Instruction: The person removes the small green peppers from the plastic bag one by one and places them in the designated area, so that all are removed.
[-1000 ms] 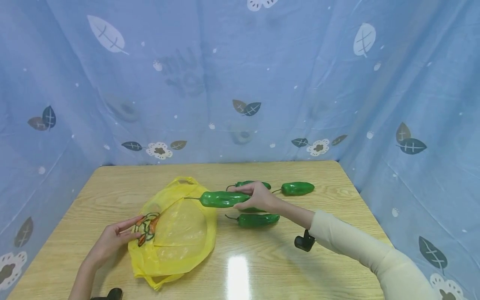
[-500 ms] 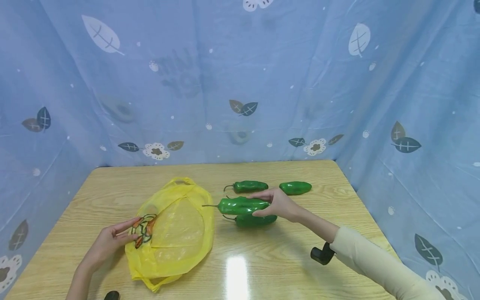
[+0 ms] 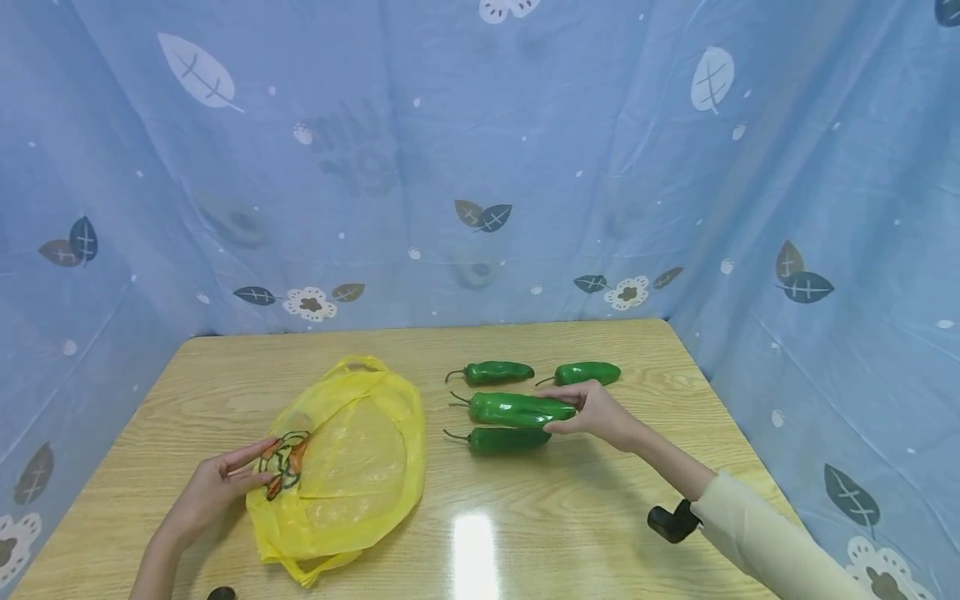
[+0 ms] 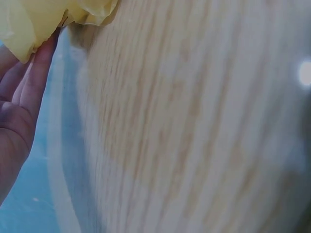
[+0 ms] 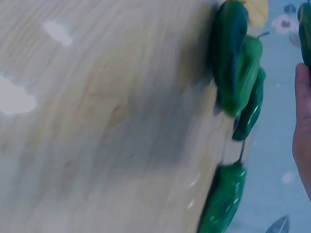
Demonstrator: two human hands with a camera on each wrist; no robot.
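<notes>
In the head view my right hand holds a glossy green pepper by its blunt end, stem pointing left. A second stem just above suggests another pepper mostly hidden beneath it. At the right edge of the right wrist view, part of the held pepper shows above the hand. On the left, my left hand pinches the printed side of a yellow plastic bag, which lies spread on the table. The left wrist view shows those fingers against the crinkled bag.
More green peppers lie nearby on the wooden table: one in front, one behind and one back right. A blue patterned curtain surrounds the table's back and sides.
My right hand has carried the pepper rightwards, away from the bag, to over the table peppers. The back-right pepper's stem shows again. My left hand stays at the bag.
</notes>
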